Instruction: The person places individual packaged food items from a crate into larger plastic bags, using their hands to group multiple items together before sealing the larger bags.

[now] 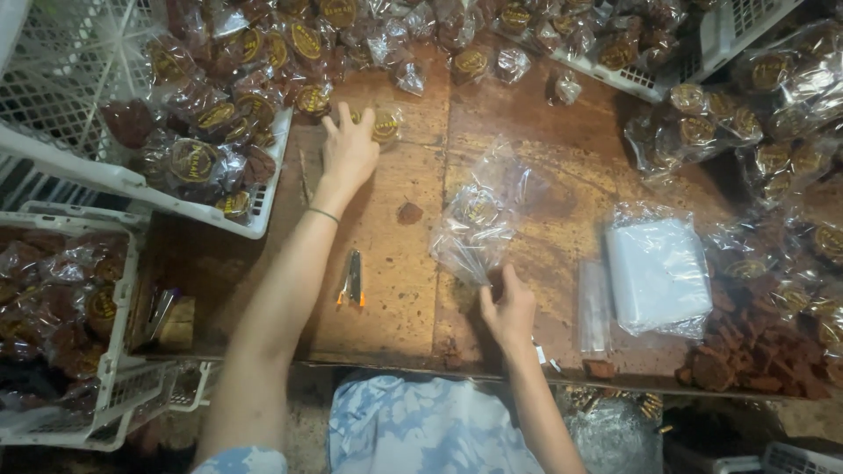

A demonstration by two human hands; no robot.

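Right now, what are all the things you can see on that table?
Wrapped cakes: too many to count, dark brown with gold round labels, heaped in the crates and along the far edge of the table.
Crates: at least three, white plastic lattice, two at the left, one at top right.
Clear bag: one, see-through, a few wrapped cakes inside, middle of the table.
Stack of empty bags: one pile, whitish clear, right of middle.
Bare cakes: a heap, dark brown, near right corner.
Crumb piece: one, brown, mid-table.
Small tool: one, metal with orange tips, near edge.
Table: one, worn brown wood.
Left hand: reaching to a wrapped cake at the far edge.
Right hand: pinching the clear bag's lower end.
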